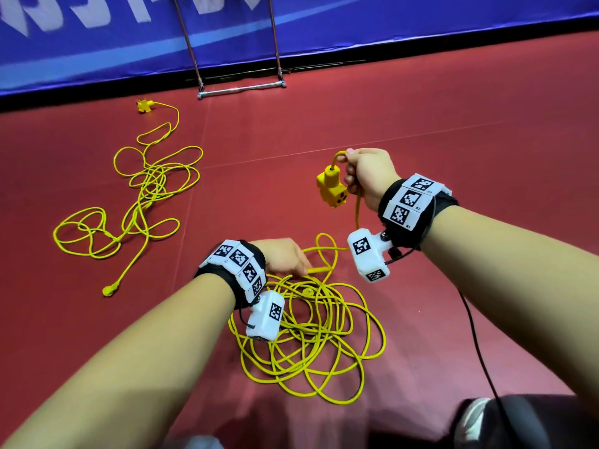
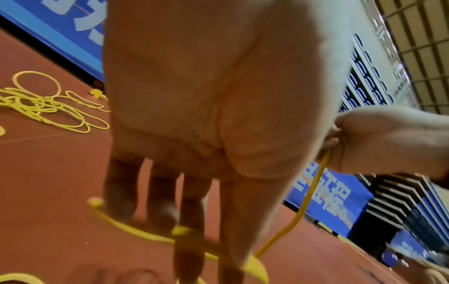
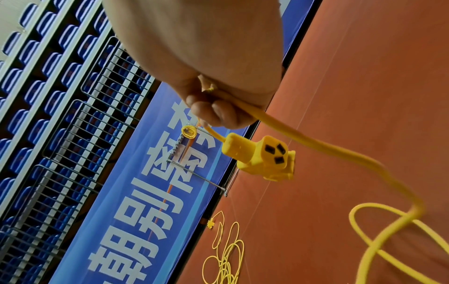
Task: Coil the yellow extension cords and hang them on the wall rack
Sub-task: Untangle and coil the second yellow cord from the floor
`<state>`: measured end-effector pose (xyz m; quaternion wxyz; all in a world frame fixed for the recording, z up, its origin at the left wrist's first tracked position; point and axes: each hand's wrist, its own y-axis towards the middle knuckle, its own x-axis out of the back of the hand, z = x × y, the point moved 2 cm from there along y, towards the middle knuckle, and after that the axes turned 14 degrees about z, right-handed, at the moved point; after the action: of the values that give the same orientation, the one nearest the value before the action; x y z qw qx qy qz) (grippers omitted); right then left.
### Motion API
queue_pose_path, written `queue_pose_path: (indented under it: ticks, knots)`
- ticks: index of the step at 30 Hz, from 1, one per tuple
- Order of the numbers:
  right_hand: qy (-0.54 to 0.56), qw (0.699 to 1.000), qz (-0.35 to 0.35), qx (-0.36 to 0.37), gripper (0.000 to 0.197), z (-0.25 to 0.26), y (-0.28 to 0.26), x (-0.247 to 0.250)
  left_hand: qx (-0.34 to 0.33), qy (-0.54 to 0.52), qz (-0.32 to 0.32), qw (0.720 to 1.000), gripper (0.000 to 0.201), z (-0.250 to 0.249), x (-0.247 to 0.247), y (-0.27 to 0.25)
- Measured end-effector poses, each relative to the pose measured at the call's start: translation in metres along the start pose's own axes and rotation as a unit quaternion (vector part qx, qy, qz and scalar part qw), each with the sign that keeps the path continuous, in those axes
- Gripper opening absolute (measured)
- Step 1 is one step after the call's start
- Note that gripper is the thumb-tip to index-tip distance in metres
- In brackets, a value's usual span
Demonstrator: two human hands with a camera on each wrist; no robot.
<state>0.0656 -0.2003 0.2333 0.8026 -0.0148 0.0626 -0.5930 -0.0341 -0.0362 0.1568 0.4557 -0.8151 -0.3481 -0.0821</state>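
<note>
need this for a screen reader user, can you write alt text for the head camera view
A person's right hand grips a yellow extension cord just behind its hanging socket end, while the left hand reaches to the tangled pile below on a red floor. A second yellow cord lies tangled farther left.

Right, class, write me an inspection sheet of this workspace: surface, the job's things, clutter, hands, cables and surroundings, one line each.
Surface: red sports floor, seams visible.
Job's things: near yellow cord heaped loose below the hands, its socket end hanging from the right hand; second yellow cord sprawled uncoiled farther left; a coiled cord already hangs on the rack.
Clutter: nothing seen.
Hands: right hand grips the near cord just behind the socket; left hand reaches down to a strand, fingers straight, grip not clear.
Cables: thin black lead trails from the right wrist camera.
Surroundings: blue banner, metal frame foot on the floor, blue seating behind.
</note>
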Motion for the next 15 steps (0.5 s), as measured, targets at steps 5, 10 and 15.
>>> queue_pose_path:
  ticks: [5, 10, 15]
  knots:
    - [0.011, 0.999, 0.045, -0.012, 0.028, 0.002, -0.003, -0.007, 0.016, 0.023, 0.009, 1.000, 0.023, -0.007, -0.006, -0.002]
    - [0.001, 0.995, 0.095, -0.013, 0.027, 0.005, -0.009, -0.020, -0.031, -0.187, -0.175, 0.966, 0.018, -0.005, 0.015, -0.005]
    - [-0.044, 0.988, 0.148, -0.014, 0.025, 0.006, -0.014, -0.032, -0.110, -0.433, -0.164, 0.880, 0.023, -0.021, 0.034, -0.020]
